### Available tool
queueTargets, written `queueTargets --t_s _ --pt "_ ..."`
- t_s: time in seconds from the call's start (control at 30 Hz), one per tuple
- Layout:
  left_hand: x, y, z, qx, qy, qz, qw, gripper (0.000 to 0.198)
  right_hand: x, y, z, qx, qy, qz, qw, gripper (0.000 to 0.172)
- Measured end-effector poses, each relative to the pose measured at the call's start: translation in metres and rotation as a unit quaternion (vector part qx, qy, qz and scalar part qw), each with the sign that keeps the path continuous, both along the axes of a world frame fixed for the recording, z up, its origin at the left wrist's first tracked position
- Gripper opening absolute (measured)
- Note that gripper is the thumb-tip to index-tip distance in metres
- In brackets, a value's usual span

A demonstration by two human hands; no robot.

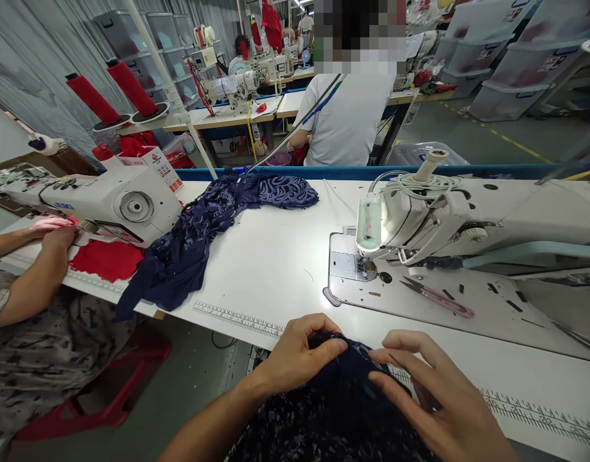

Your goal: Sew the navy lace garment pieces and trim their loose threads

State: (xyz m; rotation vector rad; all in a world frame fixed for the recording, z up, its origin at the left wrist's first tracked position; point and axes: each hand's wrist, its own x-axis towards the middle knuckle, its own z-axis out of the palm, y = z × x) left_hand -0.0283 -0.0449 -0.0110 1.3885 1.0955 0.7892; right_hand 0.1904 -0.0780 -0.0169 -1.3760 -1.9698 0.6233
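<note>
So my left hand [307,353] pinches the navy cloth [345,378] at the near edge of the table [260,263], probably to keep it steady; my right hand [442,391] has its fingers slightly apart there, can't tell if gripping. Stacked plastic bins [520,99] sit beyond the far edge, too murky to see what's inside.

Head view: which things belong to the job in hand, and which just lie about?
Likely in the job:
- navy cloth, pinched by the left hand, right hand open beside it
- sewing machine

Apparently lying about:
- scissors, untouched
- red cloth
</note>
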Motion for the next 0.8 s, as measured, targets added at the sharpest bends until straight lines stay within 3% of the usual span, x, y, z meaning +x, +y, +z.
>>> queueTargets --t_s 0.07,0.2,0.47,0.8 --pt "0.002 0.0 -0.001 -0.022 -0.013 0.002 1.0 0.016 -0.007 0.0 0.0 -0.002 0.013 -0.005 1.0 0.018" --pt "0.005 -0.001 -0.005 -0.048 -0.028 0.007 0.998 0.013 -0.018 0.002 -0.003 -0.08 0.056 -0.016 0.995 0.021" --pt "0.002 -0.001 -0.003 -0.03 -0.014 -0.037 0.999 0.017 -0.012 0.01 -0.004 -0.157 0.073 0.043 0.984 0.025" --pt "0.004 -0.002 -0.003 -0.036 0.001 -0.033 0.999 0.016 -0.016 0.013 -0.005 -0.223 0.12 0.036 0.967 0.028"
